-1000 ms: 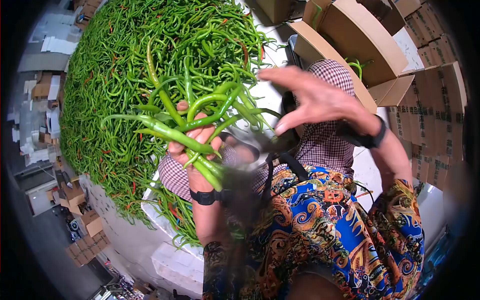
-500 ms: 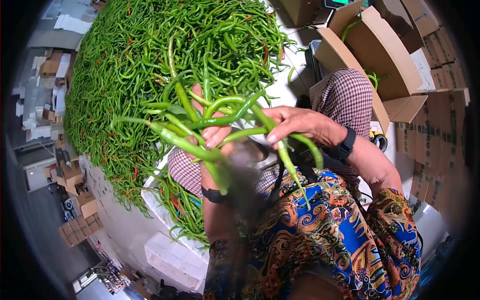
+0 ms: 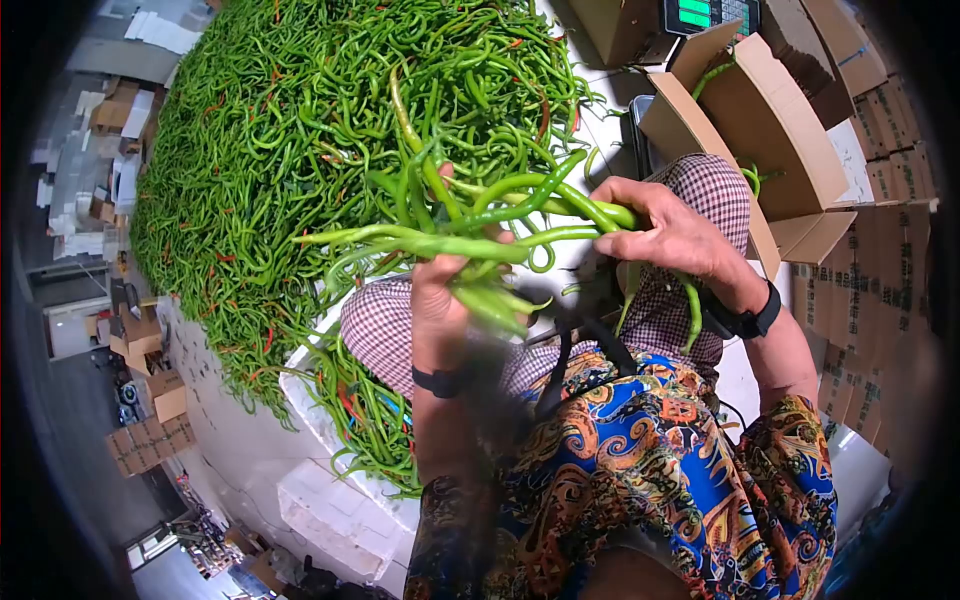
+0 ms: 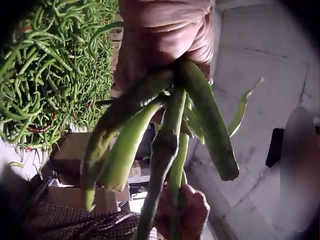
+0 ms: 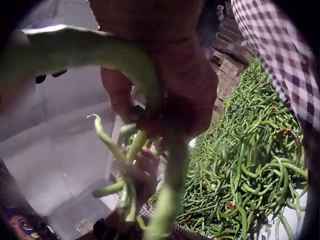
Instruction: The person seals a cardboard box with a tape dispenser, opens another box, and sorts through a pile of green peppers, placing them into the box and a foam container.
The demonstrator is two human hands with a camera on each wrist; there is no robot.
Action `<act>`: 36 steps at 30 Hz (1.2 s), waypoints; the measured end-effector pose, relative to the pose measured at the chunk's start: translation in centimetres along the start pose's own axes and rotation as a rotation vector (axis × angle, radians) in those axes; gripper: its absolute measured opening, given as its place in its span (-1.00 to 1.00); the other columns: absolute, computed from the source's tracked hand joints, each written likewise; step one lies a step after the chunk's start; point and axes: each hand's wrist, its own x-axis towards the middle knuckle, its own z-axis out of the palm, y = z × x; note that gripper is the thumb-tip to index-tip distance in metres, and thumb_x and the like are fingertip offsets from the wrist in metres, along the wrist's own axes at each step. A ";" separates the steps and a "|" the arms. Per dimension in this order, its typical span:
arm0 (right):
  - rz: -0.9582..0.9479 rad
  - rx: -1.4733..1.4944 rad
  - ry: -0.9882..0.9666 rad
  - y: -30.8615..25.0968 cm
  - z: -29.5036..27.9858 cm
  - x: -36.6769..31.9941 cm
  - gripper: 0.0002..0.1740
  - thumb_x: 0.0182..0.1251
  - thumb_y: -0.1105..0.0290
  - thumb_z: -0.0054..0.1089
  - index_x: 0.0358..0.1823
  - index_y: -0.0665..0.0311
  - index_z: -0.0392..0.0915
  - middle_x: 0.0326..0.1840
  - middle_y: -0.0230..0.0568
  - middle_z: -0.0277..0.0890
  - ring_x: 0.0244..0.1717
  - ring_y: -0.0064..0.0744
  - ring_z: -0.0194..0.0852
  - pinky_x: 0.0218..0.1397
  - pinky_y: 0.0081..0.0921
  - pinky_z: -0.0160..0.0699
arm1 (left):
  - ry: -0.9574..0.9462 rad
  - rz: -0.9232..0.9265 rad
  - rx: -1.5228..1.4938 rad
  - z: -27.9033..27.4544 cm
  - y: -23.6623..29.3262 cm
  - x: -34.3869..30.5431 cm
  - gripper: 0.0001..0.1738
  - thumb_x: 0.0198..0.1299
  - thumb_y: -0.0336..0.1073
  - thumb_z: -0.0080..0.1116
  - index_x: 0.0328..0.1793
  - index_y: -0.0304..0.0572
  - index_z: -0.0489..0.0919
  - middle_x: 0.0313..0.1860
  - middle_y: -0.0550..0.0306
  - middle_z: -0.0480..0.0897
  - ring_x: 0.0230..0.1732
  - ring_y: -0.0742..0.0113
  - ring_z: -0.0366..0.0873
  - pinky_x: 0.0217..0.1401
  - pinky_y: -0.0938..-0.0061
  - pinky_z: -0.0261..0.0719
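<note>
My left hand (image 3: pixel 440 300) grips a bunch of long green chili peppers (image 3: pixel 460 246) in front of the pile, its fingers partly hidden behind them. The bunch fans out both ways, and the left wrist view shows thick peppers (image 4: pixel 207 125) hanging out of the fist. On the right, my right hand (image 3: pixel 668 232) pinches the ends of peppers that reach across from the bunch. A curved pepper (image 3: pixel 692 312) hangs below that hand. Close up in the right wrist view, green peppers (image 5: pixel 167 200) pass out from under the curled fingers.
A large heap of green chili peppers (image 3: pixel 270 170) with some red ones lies beyond the hands. A white foam box (image 3: pixel 310 400) holding peppers stands near the left knee. At right are an open cardboard box (image 3: pixel 780 130), a scale (image 3: pixel 710 14) and stacked cartons (image 3: pixel 870 310).
My right hand came in open from the right, took hold of peppers at the bunch, and is now slightly farther right with them. The left hand has shifted right, still gripping its bunch.
</note>
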 end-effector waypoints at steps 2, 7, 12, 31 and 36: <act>-0.012 -0.114 0.050 -0.9 0.6 -0.5 -0.65 0.10 0.28 0.27 -0.18 0.38 0.47 -0.52 -0.23 0.46 -0.48 -0.42 0.45 -0.42 -0.40 0.35 | 0.021 0.038 0.056 -1.4 -0.5 0.8 -0.15 0.09 -0.46 0.18 0.53 -0.02 0.13 0.02 -0.08 0.58 -0.12 0.18 0.62 -0.05 0.29 0.71; -0.136 -0.389 0.034 -2.1 1.6 -1.8 -0.64 0.06 0.35 0.21 -0.18 0.42 0.39 -0.59 0.00 0.46 -0.55 -0.11 0.53 -0.40 -0.29 0.42 | 0.085 -0.054 -0.200 -1.2 -0.7 0.6 -0.57 0.20 -0.40 0.13 0.22 -0.17 0.47 -0.01 -0.02 0.63 0.01 0.08 0.59 0.12 0.15 0.62; 0.071 -0.089 -0.083 -1.0 0.1 -1.4 -0.67 0.09 0.35 0.25 -0.15 0.36 0.45 -0.51 -0.27 0.49 -0.53 -0.49 0.42 -0.43 -0.43 0.36 | 0.085 0.157 -0.210 -2.8 -0.5 1.2 -0.58 0.20 -0.35 0.12 0.22 -0.10 0.46 0.05 0.02 0.56 -0.02 0.13 0.56 0.02 0.24 0.61; -0.045 0.984 0.027 2.4 -1.6 -3.9 -0.49 0.27 0.39 0.12 0.22 0.44 0.29 -0.15 -0.12 0.47 -0.29 -0.46 0.48 -0.19 -0.54 0.56 | -0.039 0.090 -0.189 -4.2 -0.9 1.6 -0.55 0.14 -0.35 0.12 0.19 -0.13 0.40 -0.20 0.13 0.34 -0.18 0.31 0.29 -0.28 0.48 0.37; -0.102 1.336 -0.090 4.3 -2.0 -3.5 -0.53 0.30 0.45 0.03 0.23 0.31 0.22 -0.07 -0.03 0.40 -0.11 -0.31 0.46 0.02 -0.29 0.54 | -0.008 0.023 -0.080 -4.2 -1.6 1.5 -0.53 0.12 -0.32 0.13 0.20 -0.13 0.40 -0.20 0.14 0.35 -0.16 0.28 0.31 -0.19 0.45 0.43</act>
